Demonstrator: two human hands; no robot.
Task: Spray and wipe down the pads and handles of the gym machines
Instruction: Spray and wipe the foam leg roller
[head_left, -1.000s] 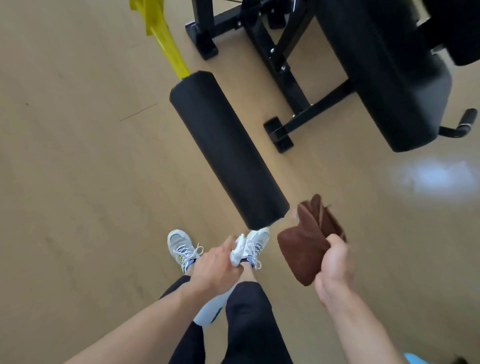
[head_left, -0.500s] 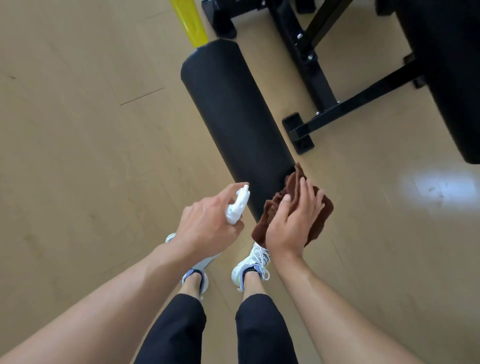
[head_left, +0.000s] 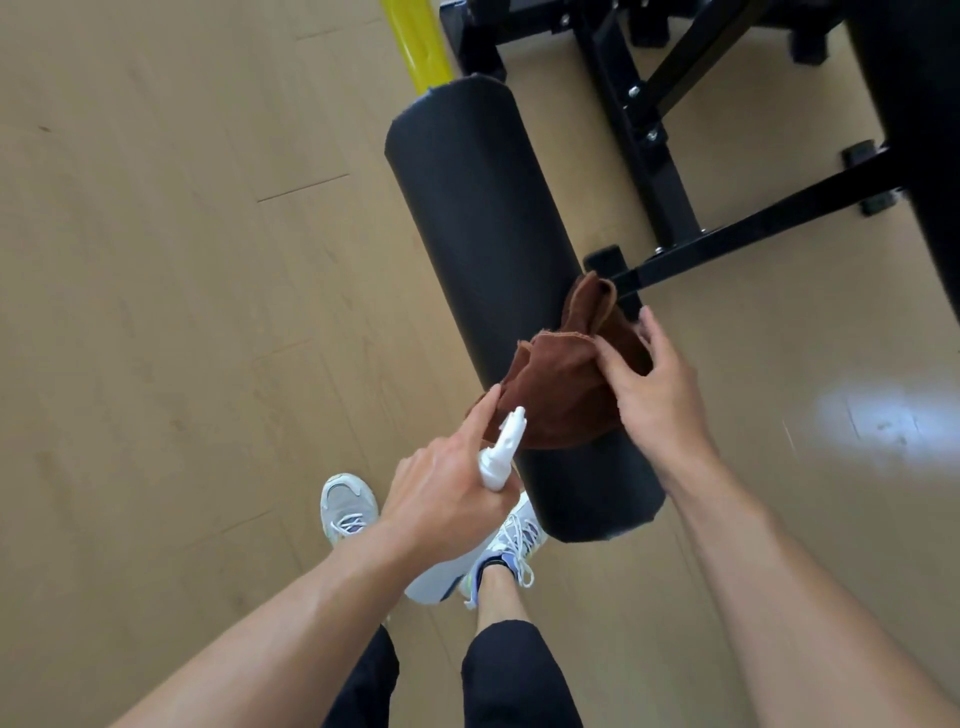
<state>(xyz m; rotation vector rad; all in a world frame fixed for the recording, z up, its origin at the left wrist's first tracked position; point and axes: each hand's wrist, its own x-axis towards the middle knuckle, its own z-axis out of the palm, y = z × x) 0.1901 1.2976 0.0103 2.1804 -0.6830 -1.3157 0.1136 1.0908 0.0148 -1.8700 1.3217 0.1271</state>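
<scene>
Left of the black roller pad the wooden floor lies bare and open. To its right the black steel frame and its crossbar crowd the passage, with a yellow bar at the pad's far end.

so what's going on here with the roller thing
A person is cleaning a black cylindrical roller pad on a gym machine. The right hand holds a brown cloth against the near part of the pad. The left hand grips a white spray bottle, its nozzle pointing toward the cloth, index finger stretched out alongside it. The far stretch of the pad, up toward the yellow bar, lies bare of the cloth.
</scene>
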